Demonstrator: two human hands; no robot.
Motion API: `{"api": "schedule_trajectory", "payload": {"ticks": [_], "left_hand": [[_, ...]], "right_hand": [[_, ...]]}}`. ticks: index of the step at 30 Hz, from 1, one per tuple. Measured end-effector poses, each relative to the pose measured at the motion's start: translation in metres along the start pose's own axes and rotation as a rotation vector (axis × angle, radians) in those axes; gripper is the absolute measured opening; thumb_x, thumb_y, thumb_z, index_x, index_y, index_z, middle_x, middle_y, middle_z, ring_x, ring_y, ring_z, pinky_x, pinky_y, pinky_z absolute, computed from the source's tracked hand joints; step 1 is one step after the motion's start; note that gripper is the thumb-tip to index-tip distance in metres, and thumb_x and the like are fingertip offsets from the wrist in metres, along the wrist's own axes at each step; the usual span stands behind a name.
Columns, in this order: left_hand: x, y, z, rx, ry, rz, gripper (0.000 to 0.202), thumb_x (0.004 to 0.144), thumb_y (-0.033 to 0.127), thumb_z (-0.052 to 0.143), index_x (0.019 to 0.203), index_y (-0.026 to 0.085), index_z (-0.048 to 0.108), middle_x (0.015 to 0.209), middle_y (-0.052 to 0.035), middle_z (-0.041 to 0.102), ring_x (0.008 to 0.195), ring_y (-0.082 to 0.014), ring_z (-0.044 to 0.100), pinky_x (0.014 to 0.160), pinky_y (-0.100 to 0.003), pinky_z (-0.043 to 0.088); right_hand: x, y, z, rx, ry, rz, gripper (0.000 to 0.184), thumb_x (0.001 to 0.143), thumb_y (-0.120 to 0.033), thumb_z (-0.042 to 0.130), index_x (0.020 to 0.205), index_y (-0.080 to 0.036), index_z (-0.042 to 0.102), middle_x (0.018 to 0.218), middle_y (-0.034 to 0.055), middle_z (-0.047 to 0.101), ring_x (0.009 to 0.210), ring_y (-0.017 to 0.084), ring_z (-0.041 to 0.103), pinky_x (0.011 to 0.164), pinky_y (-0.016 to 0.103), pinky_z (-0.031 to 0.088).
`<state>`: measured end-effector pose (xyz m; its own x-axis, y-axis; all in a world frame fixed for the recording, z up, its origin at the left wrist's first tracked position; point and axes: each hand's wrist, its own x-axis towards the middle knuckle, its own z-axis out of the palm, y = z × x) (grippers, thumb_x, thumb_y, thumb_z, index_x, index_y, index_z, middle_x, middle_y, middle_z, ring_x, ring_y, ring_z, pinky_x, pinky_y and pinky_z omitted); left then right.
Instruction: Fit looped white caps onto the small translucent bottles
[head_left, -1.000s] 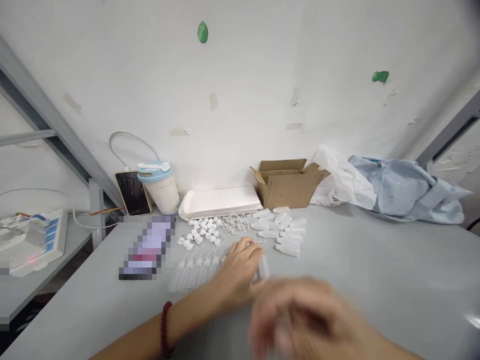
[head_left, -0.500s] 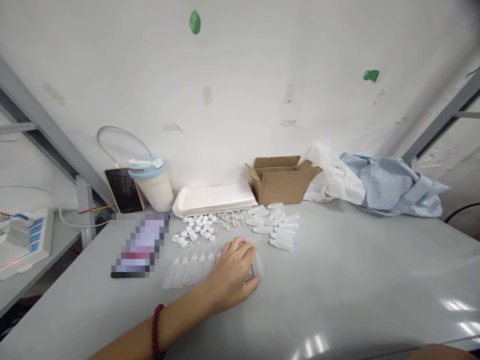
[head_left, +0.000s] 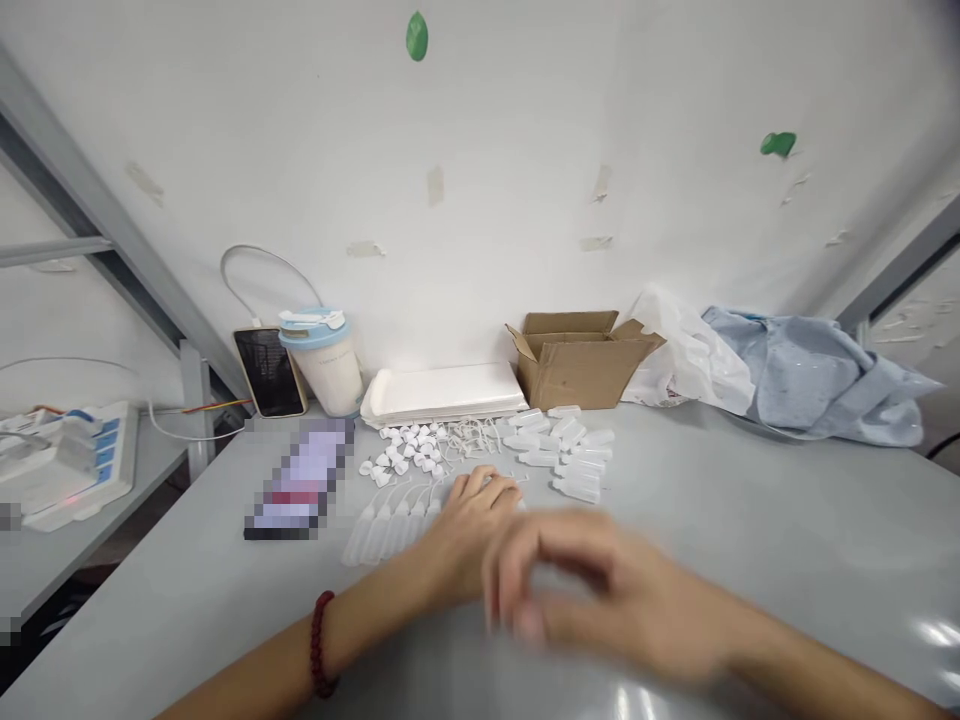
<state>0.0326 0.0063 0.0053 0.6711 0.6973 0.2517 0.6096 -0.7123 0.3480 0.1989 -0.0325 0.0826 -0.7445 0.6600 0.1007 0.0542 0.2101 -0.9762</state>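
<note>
My left hand [head_left: 465,525], with a red bead bracelet at the wrist, rests palm down on the grey table [head_left: 750,540], its fingers curled over the right end of a row of small white squeeze bottles [head_left: 386,525]. My right hand [head_left: 592,590] is in front of it, blurred by motion, fingers bent toward the left hand; what it holds, if anything, I cannot make out. Behind lie a pile of loose bottles [head_left: 562,450], several white caps [head_left: 405,450] and thin white tips [head_left: 472,437].
At the back stand a cardboard box [head_left: 581,360], a stack of white foam trays [head_left: 442,392], a lidded cup [head_left: 324,360] and a leaning phone [head_left: 268,370]. A second phone [head_left: 296,480] lies left; plastic bags [head_left: 787,370] at right, a power strip [head_left: 60,470] far left.
My right hand left the view half a second ago and has come back in from the lower right, close to my left hand. My left hand has stayed on the bottle row.
</note>
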Motion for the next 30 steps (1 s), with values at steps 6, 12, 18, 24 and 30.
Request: {"api": "schedule_trajectory", "payload": {"ticks": [6, 12, 18, 24, 30], "left_hand": [[0.012, -0.037, -0.021, 0.126, 0.110, -0.165, 0.023, 0.087, 0.018, 0.041, 0.103, 0.013, 0.057, 0.099, -0.0103, 0.060, 0.100, -0.0264, 0.046, 0.084, -0.041, 0.041], [0.034, -0.069, -0.028, 0.223, 0.063, -0.278, 0.021, 0.078, 0.013, 0.043, 0.075, 0.013, 0.064, 0.075, -0.0107, 0.062, 0.085, -0.0279, 0.051, 0.074, -0.037, 0.040], [0.043, -0.070, -0.028, 0.165, 0.010, -0.255, 0.025, 0.073, 0.010, 0.044, 0.057, 0.017, 0.061, 0.061, -0.0057, 0.063, 0.072, -0.0233, 0.054, 0.073, -0.034, 0.038], [0.039, -0.065, -0.033, 0.045, 0.064, -0.266, 0.020, 0.073, 0.012, 0.046, 0.061, 0.017, 0.062, 0.068, -0.0031, 0.066, 0.074, -0.0209, 0.057, 0.073, -0.031, 0.040], [0.029, -0.055, -0.040, -0.064, 0.204, -0.337, 0.019, 0.079, 0.018, 0.046, 0.074, 0.017, 0.064, 0.082, -0.0022, 0.068, 0.083, -0.0186, 0.058, 0.073, -0.028, 0.042]], "right_hand": [[0.031, 0.079, -0.070, -0.840, 0.453, -0.004, 0.014, 0.085, -0.017, 0.048, 0.079, -0.017, 0.060, 0.079, 0.0050, 0.063, 0.072, 0.017, 0.057, 0.066, 0.029, 0.044], [0.034, 0.098, -0.072, -1.393, 0.247, 0.072, 0.018, 0.083, -0.006, 0.049, 0.083, -0.015, 0.065, 0.082, 0.0087, 0.063, 0.082, 0.022, 0.055, 0.069, 0.032, 0.039], [0.034, 0.098, -0.064, -1.530, 0.239, 0.180, 0.012, 0.083, -0.015, 0.054, 0.089, -0.014, 0.064, 0.091, 0.0117, 0.059, 0.088, 0.024, 0.053, 0.072, 0.032, 0.039], [0.034, 0.103, -0.065, -1.569, 0.275, 0.276, 0.013, 0.075, -0.006, 0.054, 0.083, -0.012, 0.063, 0.089, 0.0138, 0.057, 0.086, 0.026, 0.051, 0.068, 0.033, 0.037], [0.039, 0.105, -0.067, -1.570, 0.351, 0.282, 0.016, 0.073, -0.003, 0.049, 0.080, -0.013, 0.060, 0.091, 0.0145, 0.056, 0.086, 0.027, 0.049, 0.067, 0.034, 0.037]]}}
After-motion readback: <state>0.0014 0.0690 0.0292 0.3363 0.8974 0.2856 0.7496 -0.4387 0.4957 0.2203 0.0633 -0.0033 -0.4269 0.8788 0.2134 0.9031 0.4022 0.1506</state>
